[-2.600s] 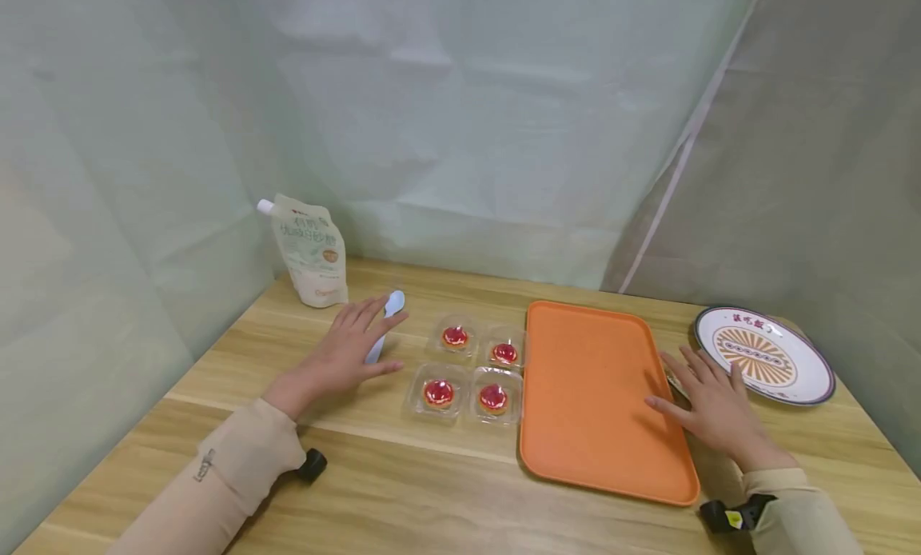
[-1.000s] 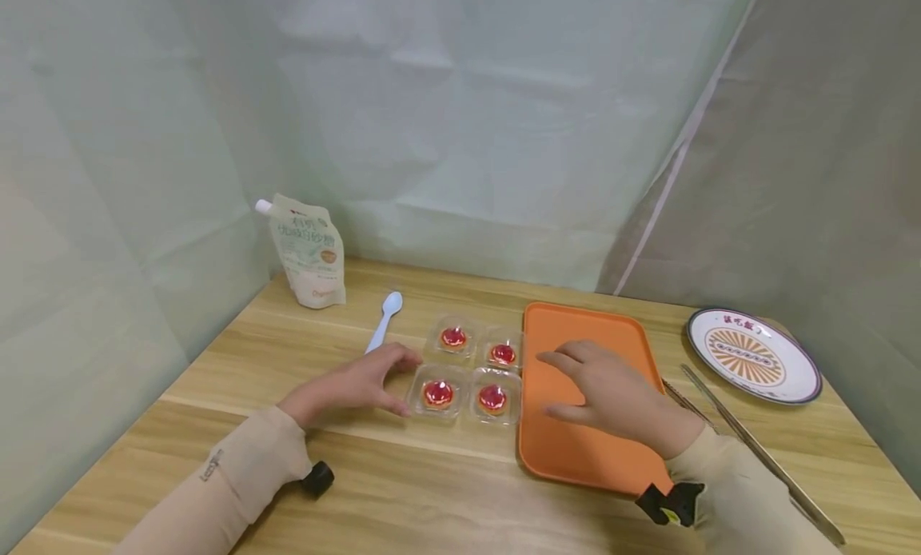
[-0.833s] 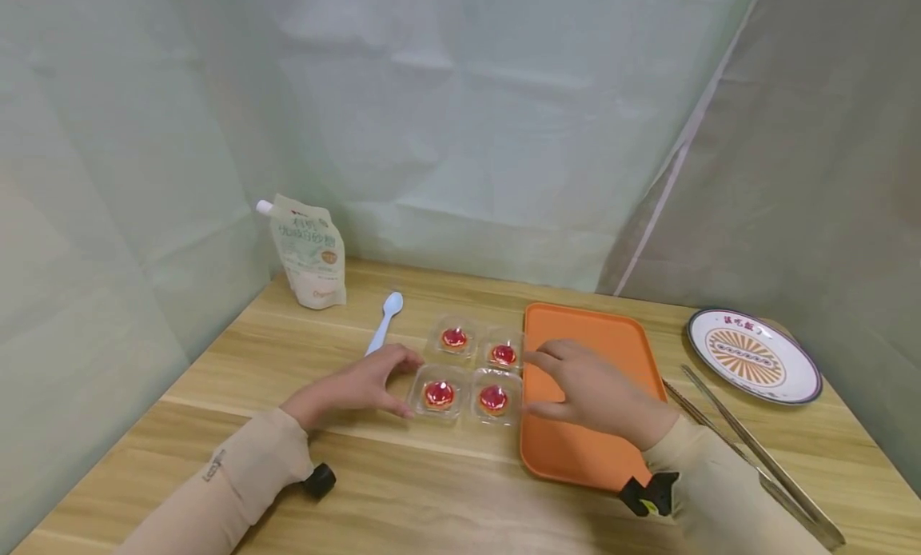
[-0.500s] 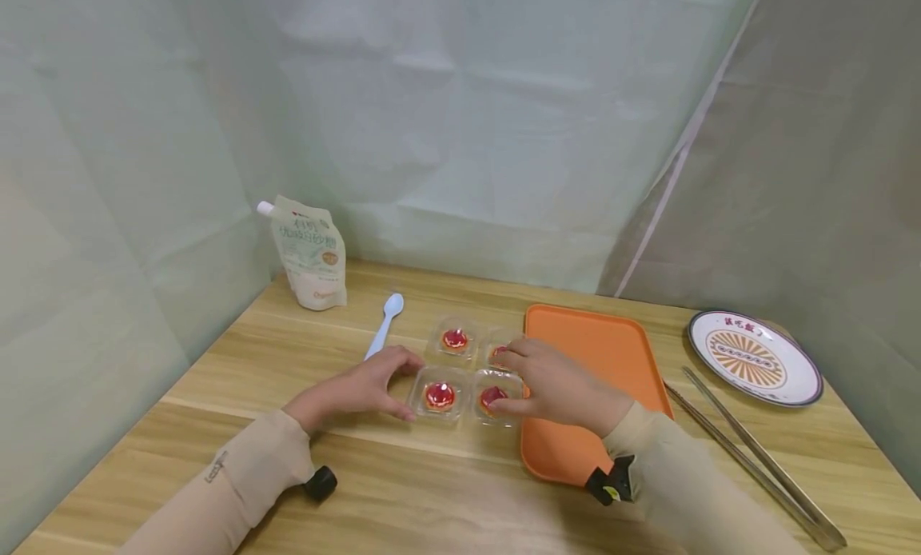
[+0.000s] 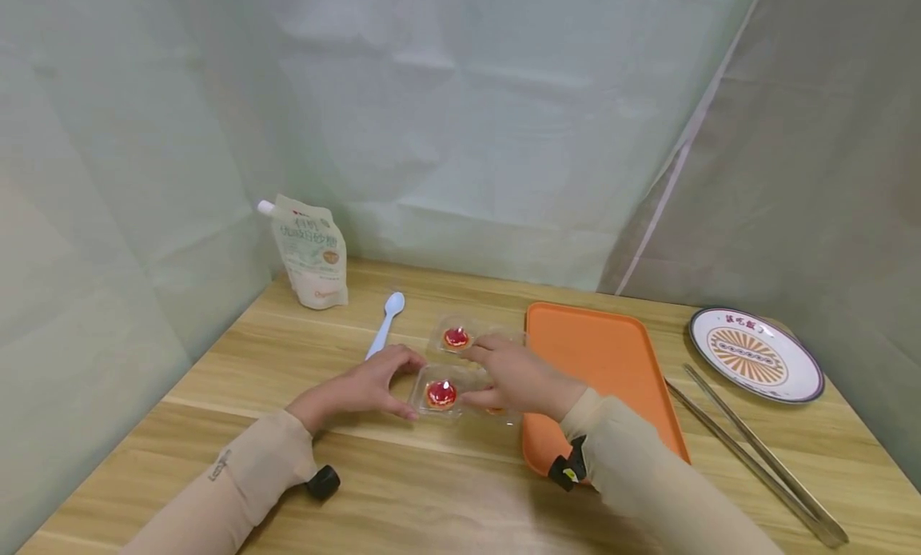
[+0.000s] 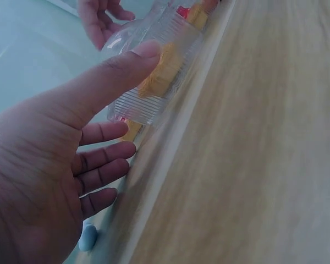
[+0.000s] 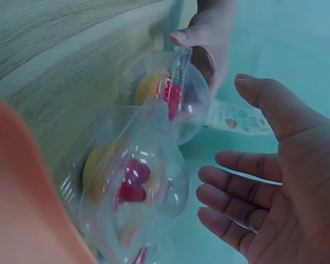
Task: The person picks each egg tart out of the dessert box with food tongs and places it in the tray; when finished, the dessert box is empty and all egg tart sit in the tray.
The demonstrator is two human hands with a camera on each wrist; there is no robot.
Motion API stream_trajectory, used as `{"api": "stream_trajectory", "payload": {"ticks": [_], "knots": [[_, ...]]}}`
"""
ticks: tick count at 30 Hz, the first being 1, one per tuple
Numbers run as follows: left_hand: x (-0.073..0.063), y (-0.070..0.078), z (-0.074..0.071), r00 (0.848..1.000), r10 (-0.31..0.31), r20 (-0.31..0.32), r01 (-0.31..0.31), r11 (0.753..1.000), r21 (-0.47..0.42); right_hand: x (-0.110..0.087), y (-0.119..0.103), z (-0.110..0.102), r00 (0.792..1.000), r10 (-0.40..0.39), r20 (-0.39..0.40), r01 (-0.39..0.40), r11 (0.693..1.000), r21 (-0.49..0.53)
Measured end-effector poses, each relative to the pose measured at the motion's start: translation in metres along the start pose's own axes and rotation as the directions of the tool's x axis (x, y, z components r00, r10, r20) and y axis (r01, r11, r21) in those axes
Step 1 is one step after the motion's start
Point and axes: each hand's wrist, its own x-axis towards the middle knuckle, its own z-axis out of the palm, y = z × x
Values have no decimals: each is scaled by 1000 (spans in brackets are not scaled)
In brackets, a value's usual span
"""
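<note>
Clear plastic boxes, each holding a small red-topped tart, stand two by two on the table. My left hand [image 5: 356, 391] is curved at the left side of the near-left box [image 5: 440, 393]. In the left wrist view its thumb [image 6: 148, 49] overlaps the clear box [image 6: 179, 66], but contact is unclear; the other fingers are loosely bent. My right hand [image 5: 528, 379] hovers over the two right boxes and hides most of them. In the right wrist view, nothing lies between its thumb and fingers [image 7: 247, 181], and a box with a berry-topped tart [image 7: 135, 176] is beside it.
An orange tray [image 5: 597, 339] adjoins the boxes on the right. Beyond it lie metal tongs [image 5: 770, 463] and a patterned white plate [image 5: 755, 355]. A pale blue spoon [image 5: 386, 323] and a standing spouted pouch [image 5: 309, 255] are on the left of the wooden table [image 5: 403, 491].
My right hand has travelled left from beside the tongs, across the tray, to above the right boxes. My left hand moved from over the spoon to the near-left box, then stayed there.
</note>
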Motion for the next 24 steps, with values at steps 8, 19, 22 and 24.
{"api": "stream_trajectory", "payload": {"ticks": [8, 19, 22, 24], "knots": [[0, 1, 0, 1000, 2, -9, -2, 1000, 12, 18, -5, 8, 999, 13, 38, -14, 1000, 14], [0, 3, -1, 1000, -20, 13, 19, 1000, 15, 35, -13, 20, 998, -46, 37, 48, 996, -71], [0, 3, -1, 1000, -23, 15, 22, 1000, 9, 38, -16, 24, 999, -22, 46, 26, 996, -83], [0, 3, -1, 1000, -17, 13, 17, 1000, 13, 40, -18, 26, 999, 5, 53, 0, 996, -88]]}}
